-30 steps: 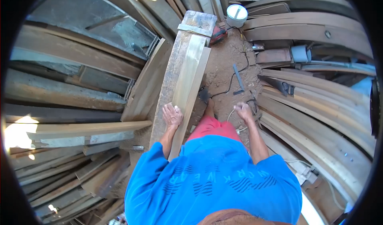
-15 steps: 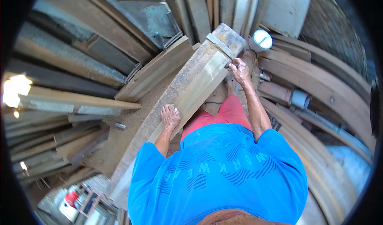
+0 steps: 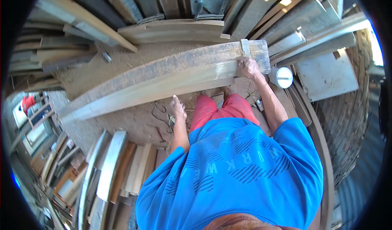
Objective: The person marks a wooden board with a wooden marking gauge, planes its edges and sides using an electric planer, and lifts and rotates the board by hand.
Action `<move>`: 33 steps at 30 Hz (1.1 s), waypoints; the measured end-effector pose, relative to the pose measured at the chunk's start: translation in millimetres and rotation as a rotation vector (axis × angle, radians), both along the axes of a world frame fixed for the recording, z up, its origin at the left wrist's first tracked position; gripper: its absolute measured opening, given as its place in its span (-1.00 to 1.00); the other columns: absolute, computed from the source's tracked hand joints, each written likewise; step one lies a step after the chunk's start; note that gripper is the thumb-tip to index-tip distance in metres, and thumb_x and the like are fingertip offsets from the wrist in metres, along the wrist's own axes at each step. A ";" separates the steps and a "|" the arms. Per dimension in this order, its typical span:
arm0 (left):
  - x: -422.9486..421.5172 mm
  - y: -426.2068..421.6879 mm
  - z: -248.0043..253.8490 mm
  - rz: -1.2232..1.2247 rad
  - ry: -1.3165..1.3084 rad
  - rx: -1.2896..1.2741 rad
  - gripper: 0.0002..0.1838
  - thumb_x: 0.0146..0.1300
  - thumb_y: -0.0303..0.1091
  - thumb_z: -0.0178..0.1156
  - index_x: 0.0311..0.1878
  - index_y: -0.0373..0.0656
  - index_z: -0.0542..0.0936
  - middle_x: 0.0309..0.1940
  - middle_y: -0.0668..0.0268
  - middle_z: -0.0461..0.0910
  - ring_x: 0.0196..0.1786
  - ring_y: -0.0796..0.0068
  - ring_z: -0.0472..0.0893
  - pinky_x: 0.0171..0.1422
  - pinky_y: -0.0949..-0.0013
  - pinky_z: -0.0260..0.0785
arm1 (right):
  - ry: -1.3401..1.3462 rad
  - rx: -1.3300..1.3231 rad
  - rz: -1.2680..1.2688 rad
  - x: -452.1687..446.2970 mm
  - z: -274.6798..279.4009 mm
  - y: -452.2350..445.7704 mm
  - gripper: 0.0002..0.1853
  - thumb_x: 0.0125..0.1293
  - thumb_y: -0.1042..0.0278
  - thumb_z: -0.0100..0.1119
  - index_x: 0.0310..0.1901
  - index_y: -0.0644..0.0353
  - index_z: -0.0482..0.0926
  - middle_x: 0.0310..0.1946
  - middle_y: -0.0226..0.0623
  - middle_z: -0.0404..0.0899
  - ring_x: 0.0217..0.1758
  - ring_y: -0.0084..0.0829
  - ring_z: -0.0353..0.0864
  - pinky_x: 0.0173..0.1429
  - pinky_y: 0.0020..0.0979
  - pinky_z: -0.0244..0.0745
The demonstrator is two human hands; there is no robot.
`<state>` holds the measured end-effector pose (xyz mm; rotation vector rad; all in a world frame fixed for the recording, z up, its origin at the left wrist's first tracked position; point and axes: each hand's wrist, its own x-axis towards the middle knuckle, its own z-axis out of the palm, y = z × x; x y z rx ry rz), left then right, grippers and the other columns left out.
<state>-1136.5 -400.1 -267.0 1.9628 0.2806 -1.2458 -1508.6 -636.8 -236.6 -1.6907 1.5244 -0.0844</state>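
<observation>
A long pale wooden board (image 3: 163,85) lies along the near side of a thick, worn wooden bench (image 3: 179,60). A short cross strip (image 3: 245,47) sits across the bench near its right end. At the board's right end, beside that strip, my right hand (image 3: 249,68) has its fingers closed over the wood; its fingertips are partly hidden. My left hand (image 3: 178,108) is off the board, just below its near edge, with one finger stretched out and nothing visible in it.
A white bucket (image 3: 282,77) stands by the bench's right end. Planks (image 3: 175,31) lean along the far wall, and more boards (image 3: 118,164) are stacked at lower left. A cord (image 3: 159,112) lies on the dusty floor. A pale panel (image 3: 326,75) leans at right.
My left hand has lifted off the bench and board and moved to the near side. My right hand stays at the board's right end. The view has turned left.
</observation>
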 end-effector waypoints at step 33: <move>-40.0 9.2 40.0 0.241 0.329 -0.478 -0.10 0.19 0.01 0.57 0.49 0.02 0.29 0.46 0.14 0.34 0.48 -0.09 0.33 0.43 -0.46 0.17 | -0.074 0.723 0.514 75.2 -4.0 25.1 -0.20 0.12 -0.19 0.58 0.18 0.38 0.66 -0.06 -0.11 0.77 0.03 -0.30 0.71 0.13 -0.27 0.58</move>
